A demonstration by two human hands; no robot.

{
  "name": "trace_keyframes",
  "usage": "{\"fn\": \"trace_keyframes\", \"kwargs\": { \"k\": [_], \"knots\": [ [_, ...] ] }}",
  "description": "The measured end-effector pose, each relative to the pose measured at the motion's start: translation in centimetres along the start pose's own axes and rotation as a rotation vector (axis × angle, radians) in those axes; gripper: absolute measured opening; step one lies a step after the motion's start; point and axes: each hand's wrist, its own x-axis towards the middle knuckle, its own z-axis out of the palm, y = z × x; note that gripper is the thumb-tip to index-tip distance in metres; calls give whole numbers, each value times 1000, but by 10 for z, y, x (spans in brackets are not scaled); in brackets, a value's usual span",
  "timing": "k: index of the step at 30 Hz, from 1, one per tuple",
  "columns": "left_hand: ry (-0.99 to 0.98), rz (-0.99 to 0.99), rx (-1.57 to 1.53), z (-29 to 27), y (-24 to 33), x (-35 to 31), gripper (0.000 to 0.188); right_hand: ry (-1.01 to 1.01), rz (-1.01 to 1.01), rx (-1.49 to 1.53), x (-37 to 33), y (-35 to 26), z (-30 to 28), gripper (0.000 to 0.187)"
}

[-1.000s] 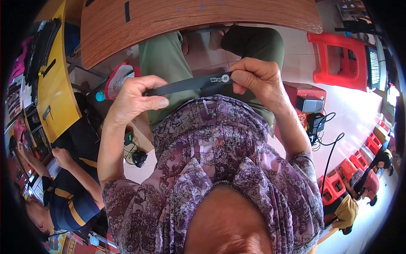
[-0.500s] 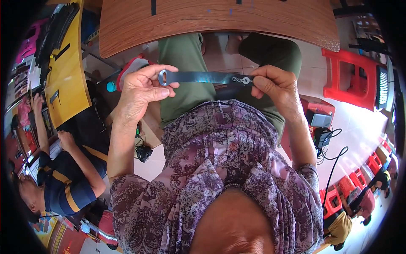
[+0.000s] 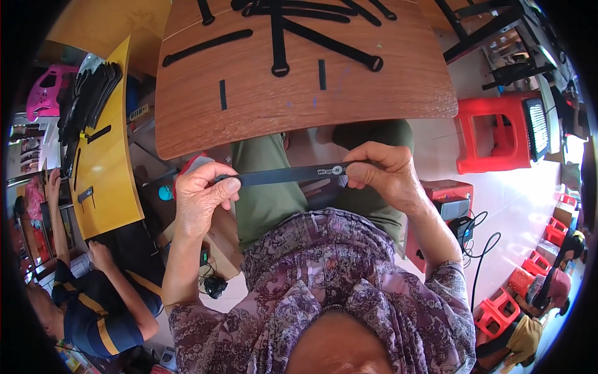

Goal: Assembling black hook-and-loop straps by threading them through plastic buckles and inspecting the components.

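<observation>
A flat dark strap (image 3: pixel 277 176) with a pale printed label is stretched level above my lap. My left hand (image 3: pixel 202 192) pinches its left end between thumb and fingers, mostly covering the ring there. The other end, beside the label, is gripped by the thumb and fingers of my right hand (image 3: pixel 387 179). Both hands are just short of the near edge of the wooden table (image 3: pixel 374 100). On that table lie several black straps (image 3: pixel 330 45) with slotted ends, plus two short dark strips (image 3: pixel 223 95) nearer to me.
At the left, a yellow table (image 3: pixel 112 193) bears a pile of black straps (image 3: pixel 93 93), with a co-worker (image 3: pixel 103 299) beside it. Right of me are a red stool (image 3: pixel 464 134), a red box (image 3: pixel 445 190) and black cables (image 3: pixel 476 249) on the floor. More people sit at the far right.
The view has shifted, so more of the table and its straps shows. My left fingers have closed over the strap's ring, which was visible before. The right hand keeps its pinch.
</observation>
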Motion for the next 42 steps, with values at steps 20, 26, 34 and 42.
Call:
{"fn": "trace_keyframes", "kwargs": {
  "k": [20,26,34,42],
  "knots": [
    [-139,310,-399,-25,39,15,26,-13,-261,-277,69,-62,-16,18],
    [-239,402,-532,-22,42,0,28,62,-861,-820,118,-64,12,13],
    [-206,424,-510,-19,38,-7,25,87,-781,-1120,153,-60,15,15],
    [-202,367,-542,-17,30,-7,25,131,-723,-1155,177,-70,10,16]
  ]
}}
